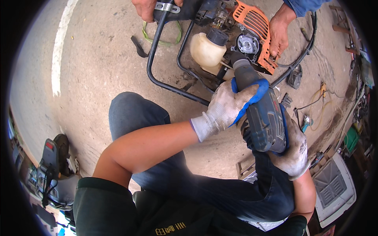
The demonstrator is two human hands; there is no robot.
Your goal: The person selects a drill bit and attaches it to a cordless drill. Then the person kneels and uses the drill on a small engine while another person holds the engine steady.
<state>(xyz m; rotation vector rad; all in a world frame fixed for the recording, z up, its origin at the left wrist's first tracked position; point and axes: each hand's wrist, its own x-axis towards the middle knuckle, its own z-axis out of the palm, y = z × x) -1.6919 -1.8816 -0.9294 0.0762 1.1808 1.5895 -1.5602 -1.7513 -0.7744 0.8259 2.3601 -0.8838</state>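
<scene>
A dark blue-grey rotary hammer drill (264,118) is held in both of my hands. My left hand (230,100), in a white glove with a blue palm, wraps round its front part behind the chuck. At its rear, my right hand (293,145) grips the handle in a similar glove; part of that grip is hidden. The drill's nose points at a small engine (248,44) with an orange slotted cover (258,21). Whether the tip touches the engine cannot be made out. Beside it sits a cream plastic fuel tank (206,51) with a black cap.
Another person's hand (278,33) presses on the orange cover, and another hand (145,8) holds the black tube frame (151,59). A green strap (173,41) lies on the concrete. Cables and tools lie at right, near a grey plastic panel (334,188). A scooter (55,173) stands at left.
</scene>
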